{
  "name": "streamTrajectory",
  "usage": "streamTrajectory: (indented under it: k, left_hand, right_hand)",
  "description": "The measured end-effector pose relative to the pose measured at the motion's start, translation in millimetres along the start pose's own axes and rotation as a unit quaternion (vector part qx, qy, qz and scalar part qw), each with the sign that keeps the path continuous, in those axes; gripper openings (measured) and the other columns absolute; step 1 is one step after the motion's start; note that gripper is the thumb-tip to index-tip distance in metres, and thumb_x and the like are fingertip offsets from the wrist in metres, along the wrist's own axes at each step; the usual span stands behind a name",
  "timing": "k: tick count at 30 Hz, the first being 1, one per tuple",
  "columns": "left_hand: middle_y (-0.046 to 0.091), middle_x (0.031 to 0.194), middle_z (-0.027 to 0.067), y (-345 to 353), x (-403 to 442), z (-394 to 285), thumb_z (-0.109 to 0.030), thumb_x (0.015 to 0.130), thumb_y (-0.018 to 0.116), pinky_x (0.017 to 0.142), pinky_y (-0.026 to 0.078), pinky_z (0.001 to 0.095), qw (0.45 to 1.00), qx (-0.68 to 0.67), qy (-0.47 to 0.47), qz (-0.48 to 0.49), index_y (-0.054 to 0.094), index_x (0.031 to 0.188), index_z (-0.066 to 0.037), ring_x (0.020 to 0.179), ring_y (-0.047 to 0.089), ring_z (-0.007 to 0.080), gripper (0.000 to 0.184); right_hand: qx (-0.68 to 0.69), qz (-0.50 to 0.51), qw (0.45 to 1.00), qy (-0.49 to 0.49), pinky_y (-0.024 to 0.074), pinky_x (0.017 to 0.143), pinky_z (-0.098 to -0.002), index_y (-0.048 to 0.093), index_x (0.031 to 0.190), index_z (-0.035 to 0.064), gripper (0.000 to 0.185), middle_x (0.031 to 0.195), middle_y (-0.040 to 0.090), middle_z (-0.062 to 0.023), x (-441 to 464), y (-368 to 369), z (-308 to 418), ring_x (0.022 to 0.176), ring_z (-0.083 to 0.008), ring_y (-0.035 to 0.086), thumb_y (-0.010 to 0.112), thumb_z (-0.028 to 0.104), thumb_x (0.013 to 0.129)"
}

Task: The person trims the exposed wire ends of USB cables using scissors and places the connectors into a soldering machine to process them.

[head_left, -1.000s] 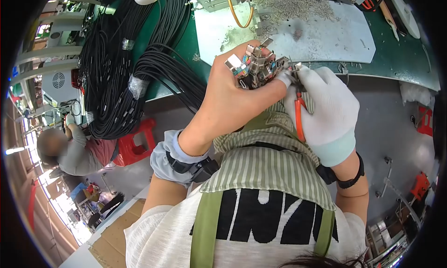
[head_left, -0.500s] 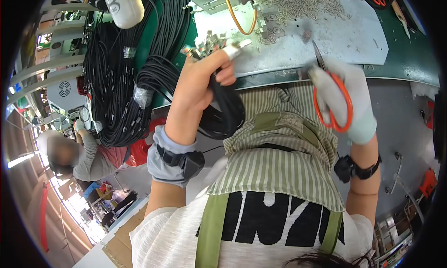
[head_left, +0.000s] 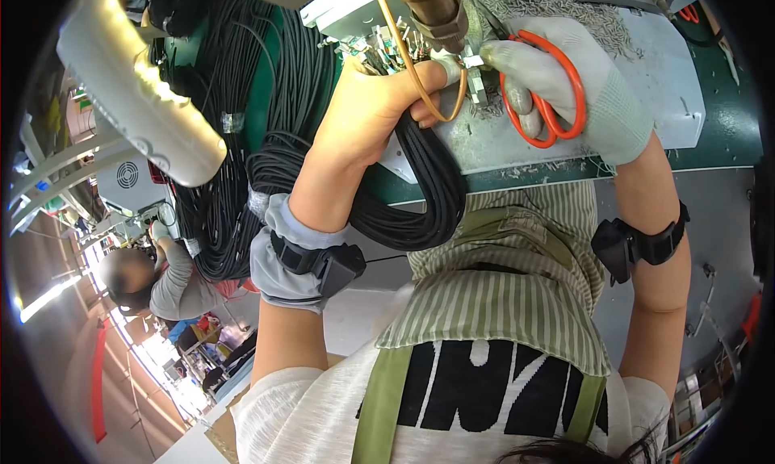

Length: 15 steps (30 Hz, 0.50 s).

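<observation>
My left hand [head_left: 351, 129], with a white covering on the thumb, is closed around a bundle of black cables [head_left: 440, 198]. Their stripped ends, with coloured wires and metal connectors [head_left: 404, 48], stick out above the fingers. In a white-and-grey glove, my right hand [head_left: 601, 81] has orange-handled scissors [head_left: 579, 109] looped over its fingers; their blades are mostly hidden. The right fingertips meet a small pale piece [head_left: 473, 60] close to my left thumb, just under the machine's metal head [head_left: 436, 16]. Whether they pinch that piece, I cannot tell.
Small metal scraps [head_left: 529, 4] litter the grey work plate [head_left: 658, 85]. A yellowish hose [head_left: 397, 28] loops before my left thumb. Long black cable bundles [head_left: 295, 85] lie at left beneath a lit lamp [head_left: 153, 101]. Another person [head_left: 173, 286] works at far left.
Both hands have moved in toward the machine head, the right one up and left with the scissors. The scissor blades, pointing up before, are now mostly hidden. The view has shifted.
</observation>
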<state>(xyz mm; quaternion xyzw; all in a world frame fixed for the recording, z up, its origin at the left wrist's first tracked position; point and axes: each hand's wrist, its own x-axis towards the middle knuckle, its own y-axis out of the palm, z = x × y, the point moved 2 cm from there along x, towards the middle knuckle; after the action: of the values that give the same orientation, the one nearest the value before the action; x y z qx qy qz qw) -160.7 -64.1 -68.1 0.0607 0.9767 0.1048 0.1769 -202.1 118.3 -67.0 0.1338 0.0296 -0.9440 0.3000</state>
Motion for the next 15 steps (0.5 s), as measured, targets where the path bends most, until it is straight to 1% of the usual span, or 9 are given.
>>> streamTrajectory:
  k: [5, 8, 10, 13, 15]
  left_hand:
    - [0.053, 0.056, 0.0039, 1, -1, -3, -0.003, 0.077, 0.066, 0.044, 0.040, 0.0251, 0.997, 0.068, 0.030, -0.027, 0.056, 0.071, -0.001, 0.047, 0.050, 0.0111, 0.012]
    - [0.054, 0.056, 0.0041, 1, -2, -2, -0.003, 0.076, 0.068, 0.044, 0.040, 0.0249, 0.995, 0.089, 0.037, -0.038, 0.057, 0.071, -0.001, 0.047, 0.050, 0.0111, 0.012]
    - [0.054, 0.056, 0.0042, 1, -3, -3, -0.003, 0.075, 0.068, 0.043, 0.040, 0.0248, 0.993, 0.100, 0.043, -0.044, 0.058, 0.071, -0.001, 0.047, 0.051, 0.0111, 0.012]
    - [0.055, 0.057, 0.0042, 0, -3, 1, -0.001, 0.074, 0.068, 0.043, 0.040, 0.0244, 0.995, 0.083, 0.033, -0.043, 0.058, 0.072, 0.000, 0.045, 0.050, 0.0111, 0.010]
    - [0.055, 0.057, 0.0041, 1, -3, 2, -0.001, 0.074, 0.067, 0.043, 0.040, 0.0242, 0.995, 0.089, 0.035, -0.043, 0.059, 0.073, 0.000, 0.045, 0.050, 0.0110, 0.008]
  right_hand:
    - [-0.047, -0.052, 0.997, 0.024, 0.0386, 0.038, -0.0256, 0.055, 0.069, 0.0003, 0.028, 0.050, 0.051, -0.0039, -3, 5, 7, 0.039, -0.0108, 0.049, 0.059, 0.022, 0.085]
    - [-0.047, 0.004, 0.999, 0.023, 0.0393, 0.039, -0.0254, 0.055, 0.068, -0.0002, 0.028, 0.050, 0.050, -0.0041, 4, 1, 2, 0.041, -0.0112, 0.050, 0.060, 0.022, 0.084]
    - [-0.056, 0.007, 0.998, 0.023, 0.0393, 0.039, -0.0253, 0.055, 0.068, -0.0003, 0.028, 0.050, 0.051, -0.0044, 7, 0, 1, 0.041, -0.0114, 0.050, 0.060, 0.022, 0.083]
    - [-0.074, 0.008, 0.997, 0.023, 0.0392, 0.039, -0.0252, 0.055, 0.067, -0.0006, 0.028, 0.049, 0.051, -0.0050, 8, 0, 0, 0.041, -0.0118, 0.051, 0.060, 0.022, 0.083]
    - [-0.043, -0.007, 0.999, 0.017, 0.0391, 0.039, -0.0254, 0.055, 0.066, -0.0009, 0.029, 0.049, 0.051, -0.0057, 5, 3, 2, 0.041, -0.0119, 0.051, 0.060, 0.022, 0.083]
